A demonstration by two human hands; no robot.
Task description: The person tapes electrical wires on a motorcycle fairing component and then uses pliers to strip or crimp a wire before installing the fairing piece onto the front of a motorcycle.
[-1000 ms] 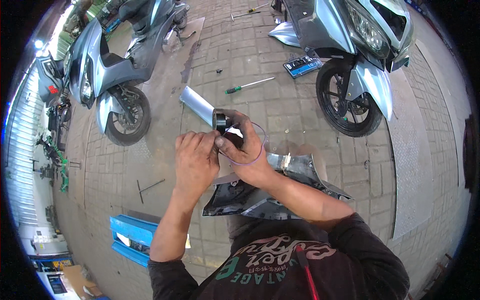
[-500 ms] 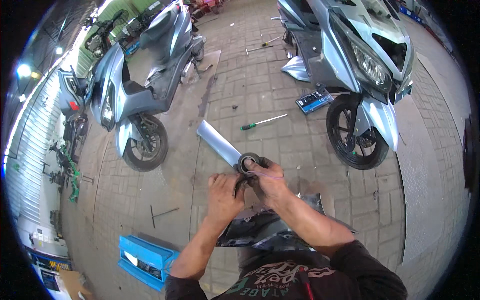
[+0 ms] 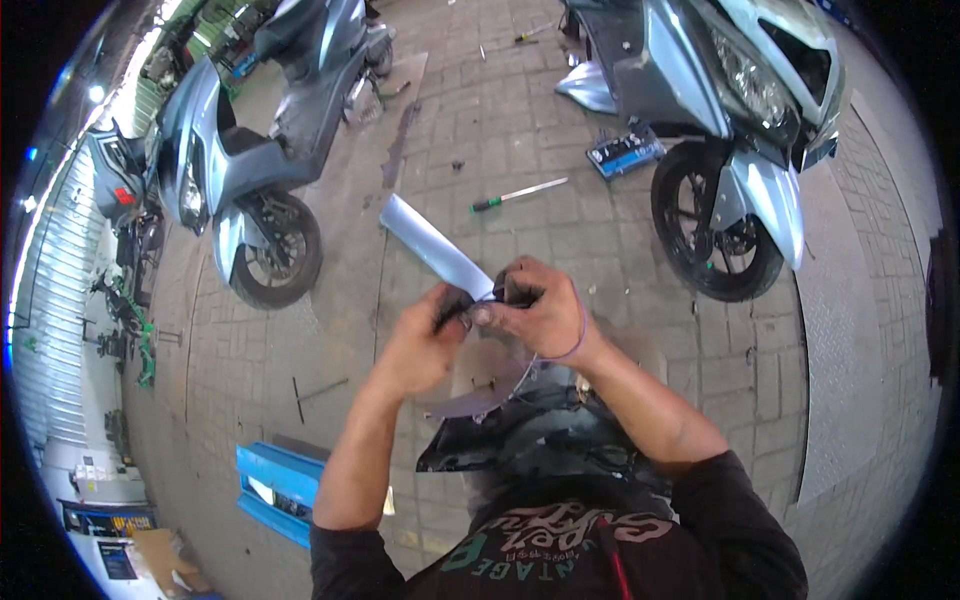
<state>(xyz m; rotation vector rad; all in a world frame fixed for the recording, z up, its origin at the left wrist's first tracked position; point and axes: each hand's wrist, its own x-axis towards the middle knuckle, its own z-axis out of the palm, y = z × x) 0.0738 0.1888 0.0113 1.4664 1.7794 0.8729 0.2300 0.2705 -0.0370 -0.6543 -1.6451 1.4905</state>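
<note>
My left hand is closed near my right hand, its blackened fingertips on something I cannot make out. My right hand grips a dark object, the black roll seen earlier, now mostly hidden. A thin purple loop hangs round this hand. A long silver strip extends from behind my fingers toward the upper left; I cannot tell whether I touch it. Below lie a black body panel and a translucent smoky piece.
Silver-blue scooters stand left and right. On the paved floor lie a screwdriver, a licence plate, a T-handle tool and a blue toolbox. A metal plate lies at the right.
My right hand has turned the black roll from facing up to mostly hidden. The fingers of both hands have shifted around it. The whole view has tilted, then partly returned.
</note>
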